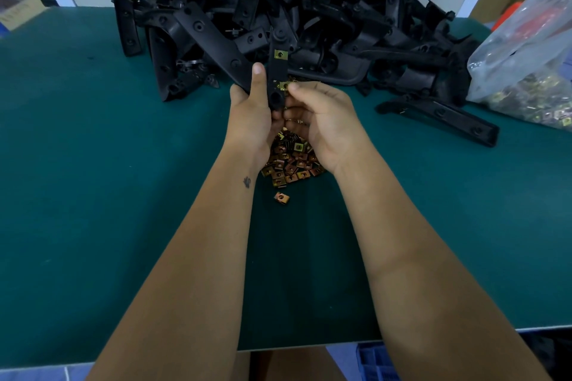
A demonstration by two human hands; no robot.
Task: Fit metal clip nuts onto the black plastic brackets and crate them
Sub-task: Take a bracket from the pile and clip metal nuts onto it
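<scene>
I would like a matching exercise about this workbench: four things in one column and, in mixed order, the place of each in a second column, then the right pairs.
Things
1. held bracket
2. loose clip nuts
3. pile of black brackets
4. clear plastic bag

Places
A. right edge of the table
B. gripped in the left hand
C. far side of the table, centre
D. on the table beneath both hands

Pairs: 1-B, 2-D, 3-C, 4-A

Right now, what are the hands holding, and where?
The left hand grips the long black plastic bracket near its lower end; the right hand pinches a brass-coloured metal clip nut at its edge.
</scene>
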